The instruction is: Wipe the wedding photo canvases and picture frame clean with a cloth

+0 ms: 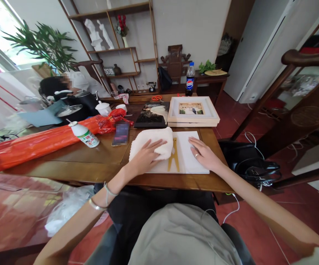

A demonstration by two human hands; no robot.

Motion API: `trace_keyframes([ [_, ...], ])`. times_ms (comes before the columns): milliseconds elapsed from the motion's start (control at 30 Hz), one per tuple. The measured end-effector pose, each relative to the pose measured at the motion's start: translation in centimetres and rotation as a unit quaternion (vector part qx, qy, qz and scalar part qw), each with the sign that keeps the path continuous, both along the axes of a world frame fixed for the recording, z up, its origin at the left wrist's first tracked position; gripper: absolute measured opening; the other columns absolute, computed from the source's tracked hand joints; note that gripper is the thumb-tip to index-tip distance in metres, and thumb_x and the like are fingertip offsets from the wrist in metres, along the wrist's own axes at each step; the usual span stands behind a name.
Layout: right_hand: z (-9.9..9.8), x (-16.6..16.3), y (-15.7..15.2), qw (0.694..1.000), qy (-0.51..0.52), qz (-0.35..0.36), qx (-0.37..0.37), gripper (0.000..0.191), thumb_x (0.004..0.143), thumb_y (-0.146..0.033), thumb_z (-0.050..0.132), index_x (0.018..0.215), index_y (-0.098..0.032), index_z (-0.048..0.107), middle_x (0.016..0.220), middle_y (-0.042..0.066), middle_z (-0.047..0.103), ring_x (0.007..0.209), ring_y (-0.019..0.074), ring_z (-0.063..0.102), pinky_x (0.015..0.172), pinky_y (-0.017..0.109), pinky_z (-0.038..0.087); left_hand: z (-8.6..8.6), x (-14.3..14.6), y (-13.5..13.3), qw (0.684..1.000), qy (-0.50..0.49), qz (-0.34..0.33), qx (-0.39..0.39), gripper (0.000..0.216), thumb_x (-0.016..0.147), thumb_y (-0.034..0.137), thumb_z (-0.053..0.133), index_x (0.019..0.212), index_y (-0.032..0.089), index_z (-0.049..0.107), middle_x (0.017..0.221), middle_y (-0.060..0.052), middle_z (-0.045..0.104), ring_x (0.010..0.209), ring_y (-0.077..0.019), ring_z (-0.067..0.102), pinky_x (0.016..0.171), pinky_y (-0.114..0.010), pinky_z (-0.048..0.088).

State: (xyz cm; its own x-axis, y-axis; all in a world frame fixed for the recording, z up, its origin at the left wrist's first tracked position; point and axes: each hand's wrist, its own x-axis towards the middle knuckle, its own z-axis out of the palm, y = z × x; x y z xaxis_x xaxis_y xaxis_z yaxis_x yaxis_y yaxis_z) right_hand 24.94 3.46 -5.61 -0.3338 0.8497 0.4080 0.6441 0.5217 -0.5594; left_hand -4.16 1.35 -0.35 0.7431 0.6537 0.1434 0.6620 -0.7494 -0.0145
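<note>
My left hand (145, 156) lies flat with fingers spread on a folded white cloth (151, 141), pressing it onto a white board (187, 162) that lies face down on the wooden table (93, 162). A yellowish stand strut (174, 159) runs down the board's middle, just right of the cloth. My right hand (203, 154), wearing a ring, rests flat and open on the board's right half. It holds nothing.
Behind the board sit a white picture frame with a photo (193, 110) and a dark print (152, 115). A phone (121, 133), a white bottle (84, 134) and a long orange plastic bag (38, 143) lie to the left. A person sits at far left. A black bag (253, 165) is on the floor right.
</note>
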Motion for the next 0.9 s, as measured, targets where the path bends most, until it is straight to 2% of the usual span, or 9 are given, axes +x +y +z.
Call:
trace_keyframes([
  [100,0.1,-0.1,0.0,1.0,-0.002,-0.002,-0.002,0.042,0.093,-0.031,0.043,0.131,-0.02,0.056,0.141,0.01,0.053,0.136,0.0267,0.043,0.115,0.051,0.033,0.0,-0.4,-2.3,0.999,0.0,-0.03,-0.011,0.025,0.094,0.024,0.049,0.093,0.02,0.074,0.156,-0.003,0.027,0.144,-0.0229,0.023,0.118,-0.049,0.017],
  [200,0.1,-0.1,-0.1,1.0,0.002,-0.001,-0.003,0.043,0.093,-0.032,0.043,0.132,-0.02,0.056,0.141,0.01,0.052,0.136,0.0271,0.042,0.115,0.052,0.033,-0.1,-0.5,-2.7,0.999,-0.005,-0.034,-0.012,0.023,0.092,0.022,0.051,0.093,0.021,0.074,0.155,-0.003,0.028,0.144,-0.0226,0.023,0.118,-0.048,0.018],
  [267,0.1,-0.1,0.0,1.0,0.005,-0.001,0.0,0.043,0.093,-0.032,0.043,0.133,-0.022,0.055,0.141,0.008,0.053,0.136,0.0268,0.042,0.115,0.052,0.033,-0.3,-0.6,-1.7,1.0,-0.007,-0.018,-0.007,0.024,0.093,0.025,0.05,0.093,0.019,0.073,0.154,-0.005,0.031,0.143,-0.0238,0.027,0.117,-0.048,0.021],
  [367,0.0,0.0,0.0,1.0,0.0,-0.002,0.002,0.042,0.093,-0.031,0.043,0.132,-0.022,0.055,0.14,0.008,0.054,0.136,0.0258,0.043,0.115,0.051,0.034,-0.5,-0.7,1.3,0.999,-0.014,0.029,0.014,0.031,0.097,0.032,0.045,0.098,0.015,0.071,0.152,-0.01,0.035,0.141,-0.0261,0.031,0.116,-0.048,0.025],
  [467,-0.2,0.1,0.0,1.0,-0.011,-0.005,0.001,0.043,0.093,-0.031,0.042,0.133,-0.019,0.055,0.141,0.01,0.053,0.136,0.0254,0.043,0.115,0.05,0.033,-0.4,-1.0,4.5,0.996,-0.017,0.08,0.032,0.034,0.099,0.031,0.039,0.108,0.011,0.066,0.149,-0.014,0.038,0.14,-0.0269,0.032,0.115,-0.046,0.027],
  [567,-0.4,0.2,0.1,1.0,-0.011,-0.012,-0.001,0.044,0.093,-0.031,0.042,0.133,-0.018,0.054,0.142,0.011,0.051,0.136,0.0254,0.042,0.115,0.049,0.033,-0.3,-1.0,5.9,0.995,-0.012,0.096,0.032,0.034,0.1,0.029,0.037,0.111,0.01,0.063,0.148,-0.015,0.041,0.139,-0.027,0.033,0.114,-0.045,0.028],
  [667,-0.6,0.1,0.1,1.0,-0.003,-0.017,0.0,0.043,0.094,-0.032,0.041,0.134,-0.022,0.053,0.142,0.009,0.052,0.136,0.0252,0.042,0.116,0.05,0.032,-0.4,-0.7,4.0,0.996,0.004,0.085,0.025,0.035,0.1,0.03,0.038,0.11,0.013,0.066,0.149,-0.013,0.039,0.141,-0.026,0.03,0.114,-0.048,0.027],
  [833,-0.5,0.0,0.1,1.0,0.0,-0.016,0.005,0.044,0.094,-0.032,0.041,0.135,-0.022,0.053,0.143,0.009,0.051,0.136,0.0255,0.042,0.115,0.051,0.032,-0.4,0.3,-3.6,0.998,0.033,0.045,0.01,0.026,0.094,0.026,0.048,0.098,0.017,0.072,0.153,-0.011,0.032,0.143,-0.0266,0.027,0.114,-0.05,0.026],
  [900,-0.5,0.0,0.1,1.0,-0.002,-0.016,0.007,0.044,0.094,-0.032,0.041,0.134,-0.022,0.053,0.142,0.008,0.052,0.136,0.0256,0.042,0.115,0.051,0.033,-0.3,0.5,-5.4,0.999,0.031,0.037,0.01,0.023,0.093,0.025,0.052,0.094,0.019,0.073,0.154,-0.011,0.029,0.143,-0.0268,0.026,0.114,-0.05,0.026],
])
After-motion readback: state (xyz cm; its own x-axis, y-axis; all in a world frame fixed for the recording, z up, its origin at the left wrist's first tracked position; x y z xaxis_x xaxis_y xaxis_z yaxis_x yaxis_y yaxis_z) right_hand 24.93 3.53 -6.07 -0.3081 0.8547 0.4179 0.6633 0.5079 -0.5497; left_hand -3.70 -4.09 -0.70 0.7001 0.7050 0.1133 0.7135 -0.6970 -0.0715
